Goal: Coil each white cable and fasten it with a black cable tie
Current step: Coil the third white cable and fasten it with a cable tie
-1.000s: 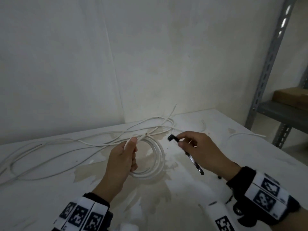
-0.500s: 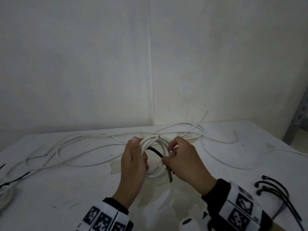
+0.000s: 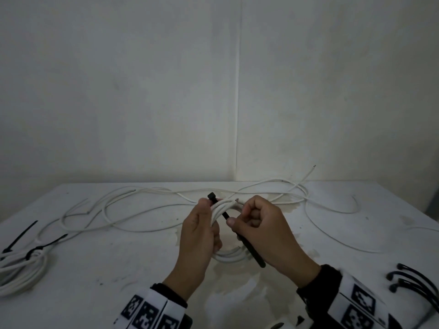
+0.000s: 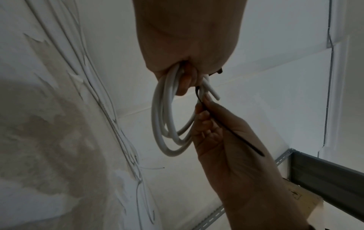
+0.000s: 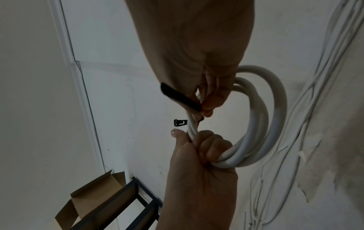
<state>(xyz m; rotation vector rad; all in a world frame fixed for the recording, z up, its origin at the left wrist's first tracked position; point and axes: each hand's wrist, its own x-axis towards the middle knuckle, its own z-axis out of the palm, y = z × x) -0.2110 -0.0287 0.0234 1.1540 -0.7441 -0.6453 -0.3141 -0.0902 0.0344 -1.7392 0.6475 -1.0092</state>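
Meanwhile, white coil (image 3: pixel 225 206) in left hand (image 3: pixel 198 233), black tie (image 3: pixel 247 245) in right hand (image 3: pixel 266 231).

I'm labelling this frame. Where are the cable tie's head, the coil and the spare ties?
cable tie head (image 5: pixel 180 123), right wrist view, locking head.
white coil (image 5: pixel 275 109), right wrist view, outer loop.
spare cable ties (image 3: pixel 413 281), head view, strap bundle.

A white, stained table (image 3: pixel 118 269) stands in a corner of pale walls (image 3: pixel 118 91), a grey metal shelf (image 4: pixel 325 175) beside the table.
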